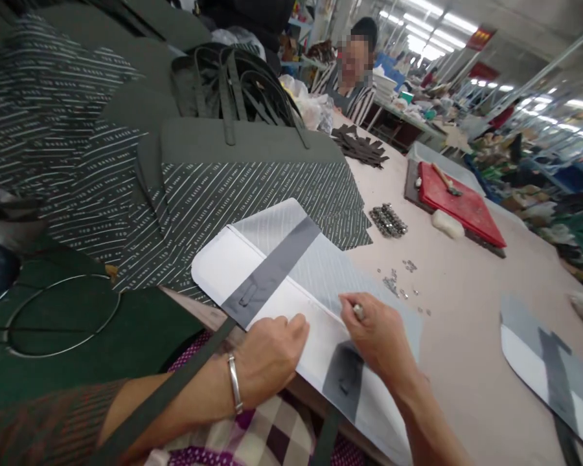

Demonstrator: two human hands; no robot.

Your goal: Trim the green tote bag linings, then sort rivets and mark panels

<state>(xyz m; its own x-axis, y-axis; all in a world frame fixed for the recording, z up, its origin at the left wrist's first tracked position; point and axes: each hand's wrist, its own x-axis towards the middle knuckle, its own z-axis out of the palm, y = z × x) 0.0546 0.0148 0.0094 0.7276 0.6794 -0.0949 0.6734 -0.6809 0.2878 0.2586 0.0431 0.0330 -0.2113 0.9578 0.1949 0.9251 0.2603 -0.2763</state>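
A white and grey bag panel [272, 272] with a dark grey strap across it lies on the table edge in front of me. My left hand [267, 359], a silver bangle on its wrist, rests on the panel's near edge with fingers curled under. My right hand [376, 336] is pinched on a small silver piece [358, 312], pressing it onto the panel. A dark green strap [175, 388] runs from the panel down over my left forearm.
Stacked dark green striped bags [252, 168] with handles fill the left. Metal rivets [388, 220] lie in a pile, loose ones nearer. A red board [461, 204] holds a hammer [447, 181]. Another panel [544, 362] lies right. A person sits across the table.
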